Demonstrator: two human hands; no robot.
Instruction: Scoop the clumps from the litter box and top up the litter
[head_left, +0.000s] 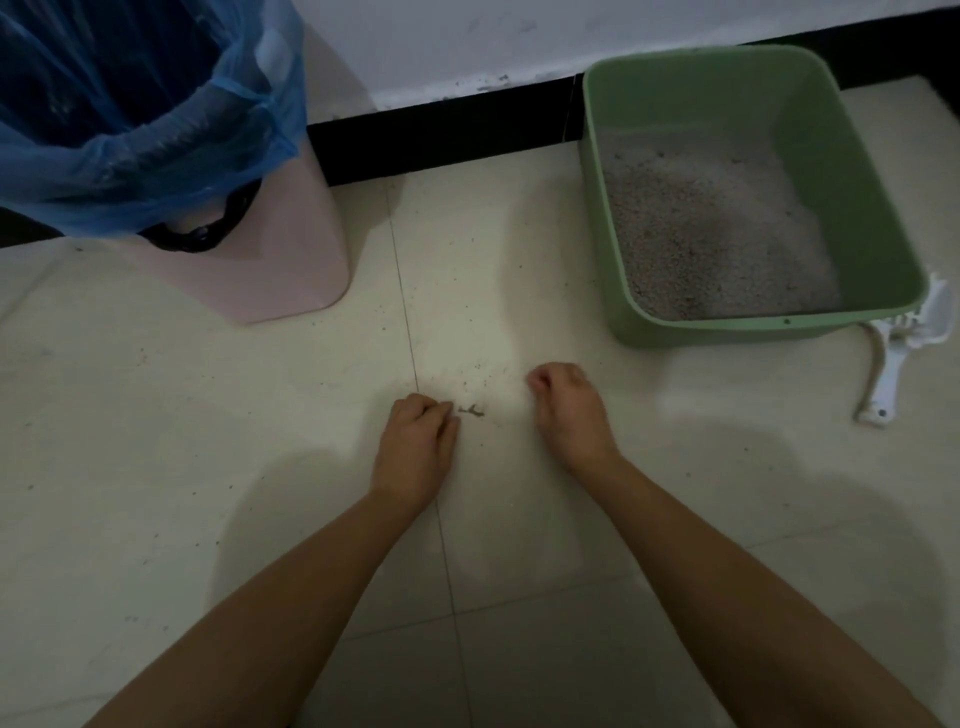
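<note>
Your green plastic litter box holds grey litter; a blue plastic bag lines the pink bin. Your left hand and right hand have curled fingers, holding nothing visible.

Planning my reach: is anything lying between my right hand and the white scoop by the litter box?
Nothing visible does. Only floor tile separates the right hand from the scoop, past the litter box near corner.

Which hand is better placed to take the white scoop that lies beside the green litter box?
Right, probably. The right hand is nearer the scoop, which lies on the floor at the litter box's near right corner. The left hand is farther off, toward the bin.
</note>
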